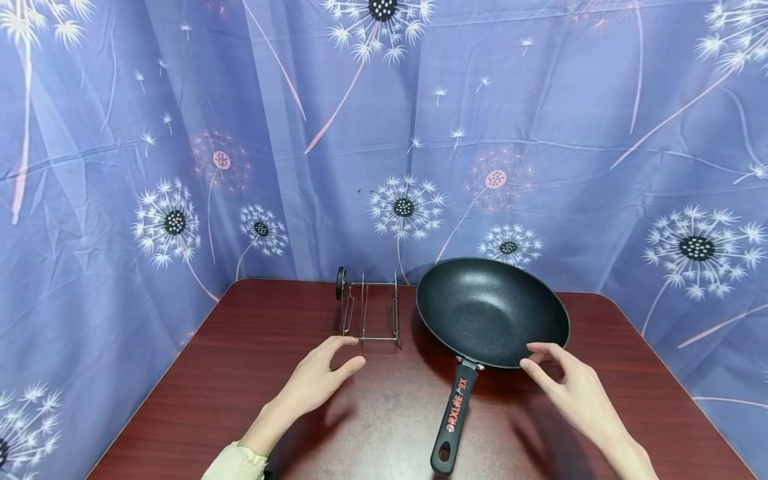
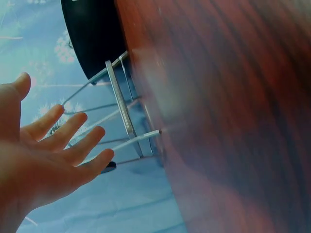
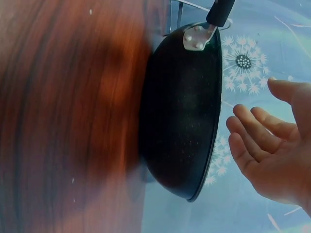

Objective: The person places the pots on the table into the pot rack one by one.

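A black frying pan rests on the table, its dark handle with orange lettering pointing toward me. Left of it stands a metal wire rack with a black round part on its left side. My left hand is held in front of the rack, fingers spread and nothing in them. By the pan's right front rim is my right hand, its fingers loosely bent and holding nothing. In the right wrist view a gap shows between those fingers and the pan.
The dark red wooden table has rounded far corners. Behind it and along both sides hangs a blue curtain with dandelion prints, close to the table's edges.
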`<state>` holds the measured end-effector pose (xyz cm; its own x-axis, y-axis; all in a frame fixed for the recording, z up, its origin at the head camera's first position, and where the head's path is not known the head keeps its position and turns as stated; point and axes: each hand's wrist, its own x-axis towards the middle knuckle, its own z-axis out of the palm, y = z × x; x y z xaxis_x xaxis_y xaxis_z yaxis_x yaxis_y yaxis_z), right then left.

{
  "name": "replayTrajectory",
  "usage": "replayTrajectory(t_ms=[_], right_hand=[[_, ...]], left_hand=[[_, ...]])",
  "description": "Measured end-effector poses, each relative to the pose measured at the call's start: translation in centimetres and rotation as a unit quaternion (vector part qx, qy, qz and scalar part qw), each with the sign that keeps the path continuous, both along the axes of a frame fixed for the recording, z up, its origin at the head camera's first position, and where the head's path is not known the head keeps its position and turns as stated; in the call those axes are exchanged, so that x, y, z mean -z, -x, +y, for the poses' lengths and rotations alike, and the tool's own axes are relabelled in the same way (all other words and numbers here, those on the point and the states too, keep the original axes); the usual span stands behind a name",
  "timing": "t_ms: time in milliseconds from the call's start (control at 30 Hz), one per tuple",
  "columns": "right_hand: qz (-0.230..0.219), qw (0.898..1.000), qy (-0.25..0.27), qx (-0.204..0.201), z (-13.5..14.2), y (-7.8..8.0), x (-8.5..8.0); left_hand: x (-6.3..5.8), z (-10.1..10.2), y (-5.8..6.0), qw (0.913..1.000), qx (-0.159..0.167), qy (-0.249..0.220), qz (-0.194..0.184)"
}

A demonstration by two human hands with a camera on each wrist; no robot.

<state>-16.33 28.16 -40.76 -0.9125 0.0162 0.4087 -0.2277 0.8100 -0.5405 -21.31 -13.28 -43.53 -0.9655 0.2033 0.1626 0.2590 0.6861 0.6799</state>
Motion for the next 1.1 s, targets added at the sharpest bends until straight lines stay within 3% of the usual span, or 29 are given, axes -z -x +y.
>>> replayTrajectory(t_ms=[300, 500, 800, 1100], right_hand=[[-0.05, 0.998, 0.032, -0.013, -1.1, -0.5, -0.1], [-0.076, 0.994, 0.062, -0.041, -1.9, -0.6, -0.1], [-0.098, 0.989, 0.089, -0.061, -3.1, -0.8, 0.2], [-0.138, 0.981, 0.117, -0.064, -4.2, -1.1, 0.3]], left_hand=[[0.4, 1.0, -0.5, 0.9961, 0.056, -0.061, -0.031], [0.7, 2.0, -0.8, 0.9901, 0.093, -0.087, -0.059], [1.2, 3.7, -1.2, 0.9674, 0.145, -0.185, -0.095], [0.9, 5.5, -2.3, 0.9538, 0.169, -0.212, -0.13]])
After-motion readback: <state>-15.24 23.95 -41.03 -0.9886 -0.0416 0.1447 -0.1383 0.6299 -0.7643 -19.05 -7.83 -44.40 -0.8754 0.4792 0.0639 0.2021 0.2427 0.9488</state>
